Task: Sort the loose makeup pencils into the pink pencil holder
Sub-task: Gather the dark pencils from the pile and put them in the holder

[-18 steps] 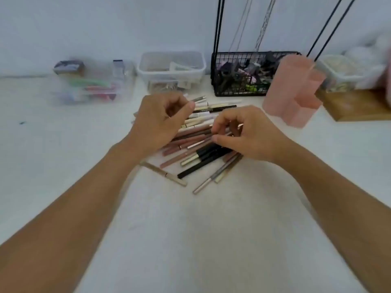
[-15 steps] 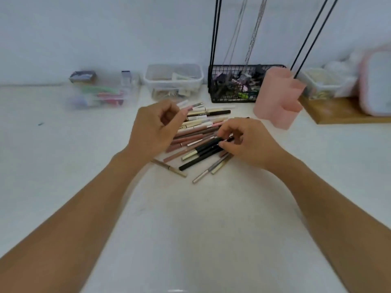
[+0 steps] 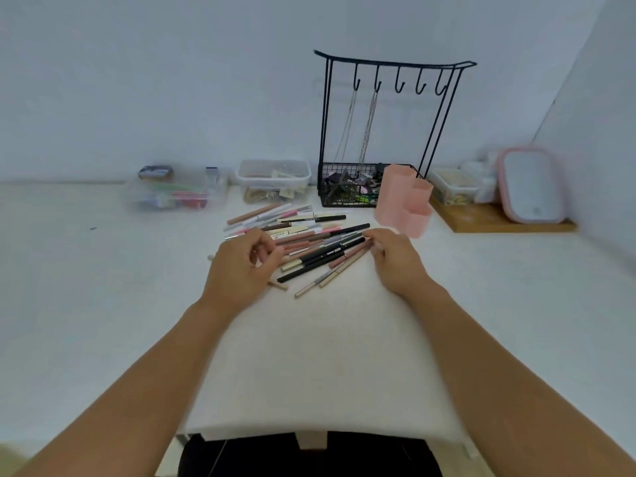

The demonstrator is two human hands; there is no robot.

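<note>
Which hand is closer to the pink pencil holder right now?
The right hand. It sits just in front of the pink pencil holder, at the right end of the pencil pile. The left hand is at the pile's far side.

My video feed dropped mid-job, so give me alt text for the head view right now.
Both hands rest at a pile of loose makeup pencils on a white table: the left hand with fingers curled at the pile's left, the right hand touching pencil tips at its right. The pink pencil holder stands just behind, beside a black wire jewelry stand.
</note>
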